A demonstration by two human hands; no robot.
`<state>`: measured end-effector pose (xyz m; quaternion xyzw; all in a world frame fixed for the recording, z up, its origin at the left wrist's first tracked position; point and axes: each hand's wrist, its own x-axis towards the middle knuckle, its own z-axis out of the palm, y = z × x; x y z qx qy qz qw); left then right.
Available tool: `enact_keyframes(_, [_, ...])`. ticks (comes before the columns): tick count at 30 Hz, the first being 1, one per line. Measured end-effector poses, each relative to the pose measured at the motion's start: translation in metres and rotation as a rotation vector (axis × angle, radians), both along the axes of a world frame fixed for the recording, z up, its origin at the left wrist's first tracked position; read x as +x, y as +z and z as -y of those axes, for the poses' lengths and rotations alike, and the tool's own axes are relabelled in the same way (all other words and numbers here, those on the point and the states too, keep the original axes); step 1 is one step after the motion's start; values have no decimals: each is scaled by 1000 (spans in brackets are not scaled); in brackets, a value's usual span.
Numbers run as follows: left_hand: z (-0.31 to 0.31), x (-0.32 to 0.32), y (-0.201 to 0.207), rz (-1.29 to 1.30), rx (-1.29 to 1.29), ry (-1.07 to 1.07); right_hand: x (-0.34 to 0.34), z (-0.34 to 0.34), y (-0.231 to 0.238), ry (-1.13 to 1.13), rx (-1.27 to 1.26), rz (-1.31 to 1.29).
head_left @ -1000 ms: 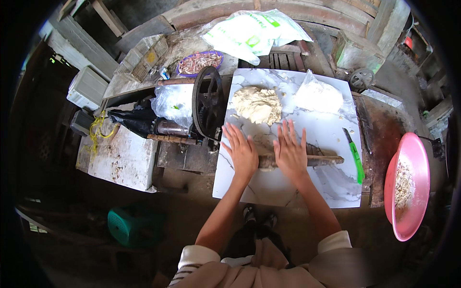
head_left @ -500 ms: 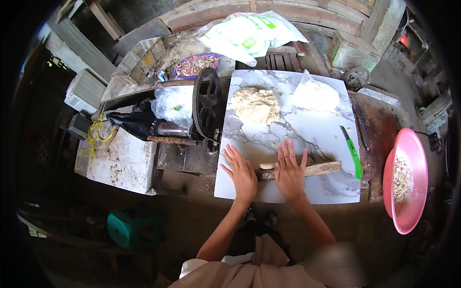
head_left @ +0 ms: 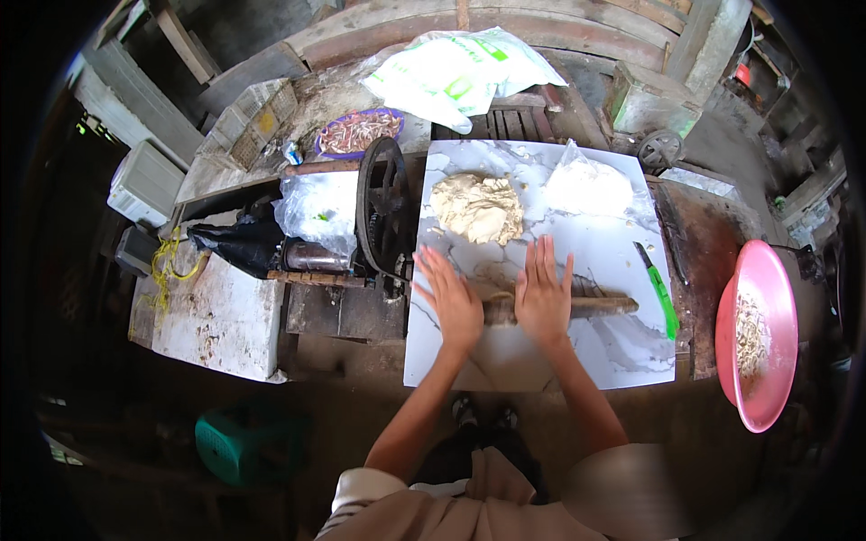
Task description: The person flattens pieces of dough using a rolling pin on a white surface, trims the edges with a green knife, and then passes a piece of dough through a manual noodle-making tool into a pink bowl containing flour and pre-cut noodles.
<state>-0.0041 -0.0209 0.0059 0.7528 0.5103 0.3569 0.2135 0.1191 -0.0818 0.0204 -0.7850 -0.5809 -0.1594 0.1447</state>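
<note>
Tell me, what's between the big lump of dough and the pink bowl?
In the head view, a clear bag of white flour and a green-handled knife lie between the dough lump and the pink bowl, on the marble board.

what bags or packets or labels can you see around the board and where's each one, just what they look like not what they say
White sack: flat on the wooden planks beyond the marble board, crumpled, with green print.
Clear plastic bag: far right corner of the board, lumpy, holding something white.
Clear plastic sheet: left of the black wheel, crinkled.
Black bag: further left, dark, bunched.
No signs or screens.
</note>
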Motion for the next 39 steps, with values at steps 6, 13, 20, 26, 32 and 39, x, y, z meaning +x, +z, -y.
enact_keyframes(6, [44,-30,0,2,-80,-87,-33,47,11,-16,-53,-57])
enact_keyframes(13, [-38,23,16,62,27,34,7,-33,17,-120,35,-39])
enact_keyframes(20, [-12,5,-1,55,-14,41,-7,-11,7,-120,22,-45])
enact_keyframes(26, [40,-28,-7,9,-76,-46,-38,40,6,-72,1,-135])
enact_keyframes(32, [-19,10,2,35,58,21,-7,-15,15,-108,40,-17])
enact_keyframes(39, [-41,28,7,-72,84,91,8,-44,2,-143,102,-62])
